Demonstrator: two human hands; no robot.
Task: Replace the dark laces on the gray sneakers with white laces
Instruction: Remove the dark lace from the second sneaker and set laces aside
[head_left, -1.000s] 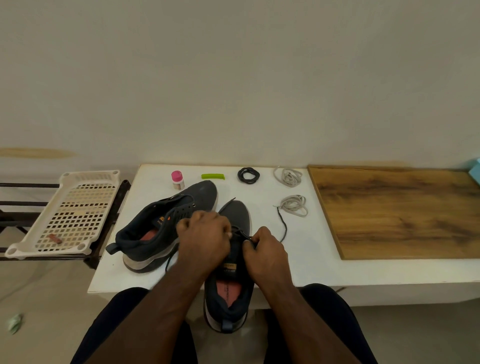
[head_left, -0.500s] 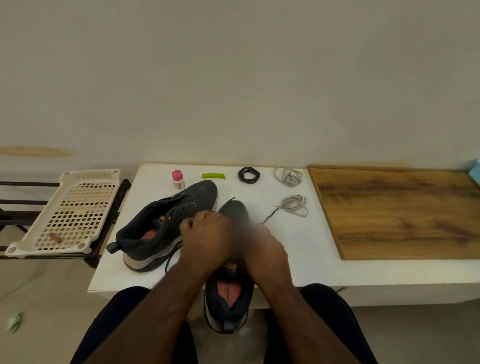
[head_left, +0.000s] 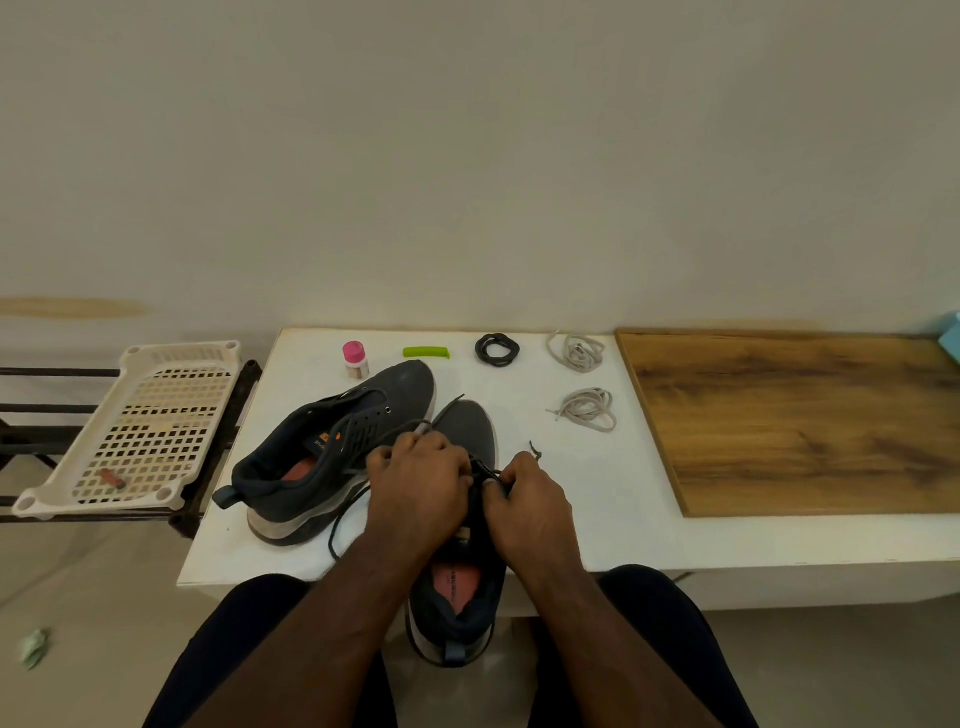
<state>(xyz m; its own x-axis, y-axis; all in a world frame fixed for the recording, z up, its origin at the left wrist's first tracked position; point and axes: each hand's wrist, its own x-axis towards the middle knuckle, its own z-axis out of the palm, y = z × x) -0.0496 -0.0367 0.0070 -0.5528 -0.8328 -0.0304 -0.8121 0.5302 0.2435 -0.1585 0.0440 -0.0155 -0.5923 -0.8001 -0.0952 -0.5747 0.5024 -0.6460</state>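
While hands (head_left: 467, 488) pinch lace (head_left: 485, 470) (heel overhanging table (head_left: 623, 519)).

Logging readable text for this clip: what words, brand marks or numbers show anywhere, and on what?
Nothing here can be read for certain.
Left sneaker: small orange tag with pale lettering on its side, too blurred to read.
Near sneaker: dark print on the red insole, too small to read; a tongue label sits between the left hand and right hand, mostly hidden.
Pink-capped bottle: no legible label.
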